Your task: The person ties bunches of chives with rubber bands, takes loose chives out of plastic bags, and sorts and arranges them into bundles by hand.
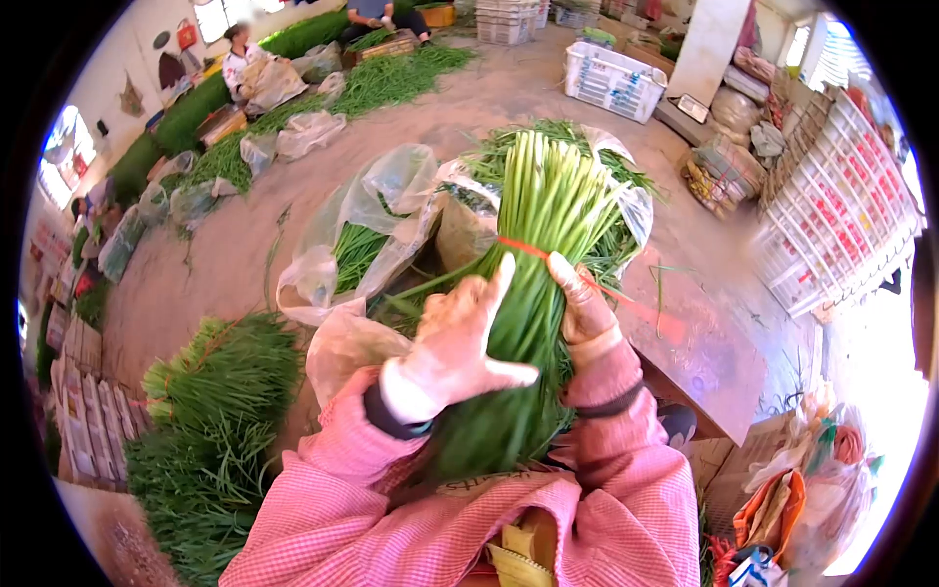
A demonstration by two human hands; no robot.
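Green-stalk bundle [562,201] lies between our hands, pale ends away from us. Our right hand [587,311] grasps its side by the red band [521,247]; our left hand [452,344], unclenched, spreads across its leaves.

Pink-and-white checked sleeves [342,440]; orange-red band [522,247]; pale green stalks [548,191], dark green leaves [499,421]; white crate [614,82].

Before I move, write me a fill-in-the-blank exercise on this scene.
Your left hand and right hand flank the bundle, whose pale ends point ____ from you. The checked sleeves are white and ____. The big pile of greens beside you lies on your ____ side.
away; pink; left
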